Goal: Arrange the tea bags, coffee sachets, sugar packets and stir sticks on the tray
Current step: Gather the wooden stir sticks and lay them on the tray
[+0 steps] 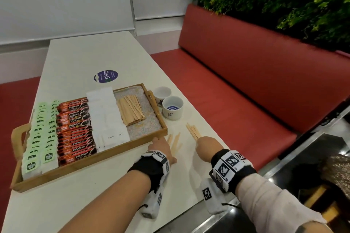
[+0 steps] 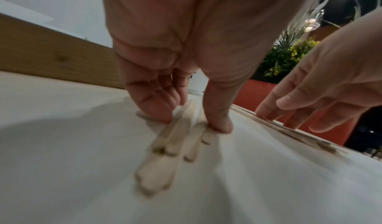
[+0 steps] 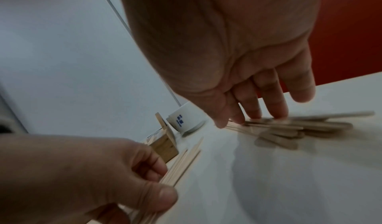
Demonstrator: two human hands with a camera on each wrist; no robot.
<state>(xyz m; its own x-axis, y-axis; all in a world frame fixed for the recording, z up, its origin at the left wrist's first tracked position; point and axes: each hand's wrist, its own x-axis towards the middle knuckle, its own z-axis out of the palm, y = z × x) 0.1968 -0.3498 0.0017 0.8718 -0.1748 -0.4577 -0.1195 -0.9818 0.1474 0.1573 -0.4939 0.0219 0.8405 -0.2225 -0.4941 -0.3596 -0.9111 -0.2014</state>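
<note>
**Two loose clusters of stir sticks lie outside the tray, one under each hand**

Taking the wooden tray (image 1: 121,150) as the landmark and going left to right: inside it, green tea bags (image 1: 38,134) fill the left end, red coffee sachets (image 1: 75,130) come next, then white sugar packets (image 1: 108,117), then a pile of stir sticks (image 1: 130,109) at the right end. Two small white cups (image 1: 172,107) stand just beyond the tray's right wall.

Just off the tray's near-right corner lies a small cluster of loose sticks (image 2: 177,129). The left hand (image 1: 161,149) is on top of it — thumb and curled fingertips (image 2: 159,111) pinch in from either side, though the sticks lie flat on the table (image 1: 94,204). Their long axis runs roughly along the line of the forearm, pointing away from the person and past the tray corner.

Further right, well clear of the tray, a second bundle of sticks (image 1: 193,132) fans out on the table. The right hand (image 1: 208,149) is laid over its near end with fingers (image 3: 277,106) straight and pressing down, not closed round anything.

Each hand sits directly over its own cluster, so neither needs to cross. The left cluster is nearer the tray; from there the pile lies up and to the left, over the near wall. The sticks in the pile lie at a similar slant, so little turning seems needed.
</note>
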